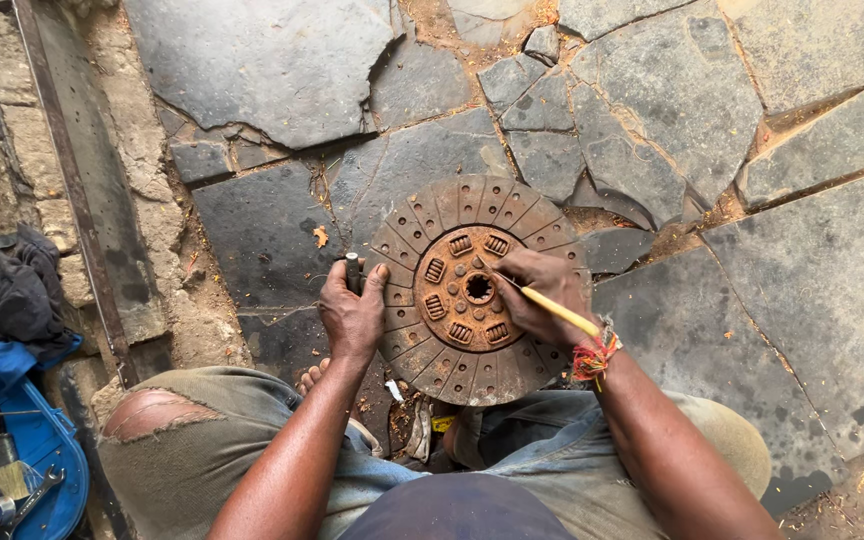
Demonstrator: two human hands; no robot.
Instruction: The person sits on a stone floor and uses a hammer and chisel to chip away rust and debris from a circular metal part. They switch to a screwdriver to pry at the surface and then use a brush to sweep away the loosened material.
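Observation:
A round, rusty clutch disc [462, 215] with a splined centre hole and several springs lies flat on broken stone slabs. My left hand [354, 312] rests on the disc's left rim and is closed around a small dark cylindrical piece [352, 270]. My right hand [542, 295] lies over the disc's right side, gripping a thin yellow stick [562, 312] like a pen, its tip near the central hub. Red and orange threads are tied around my right wrist.
A blue tray [47, 455] at the lower left holds spanners, sockets and a brush, with dark cloths [17, 295] beside it. A metal rail [72, 180] runs along a rough concrete edge on the left. My knees and a bare foot are below the disc.

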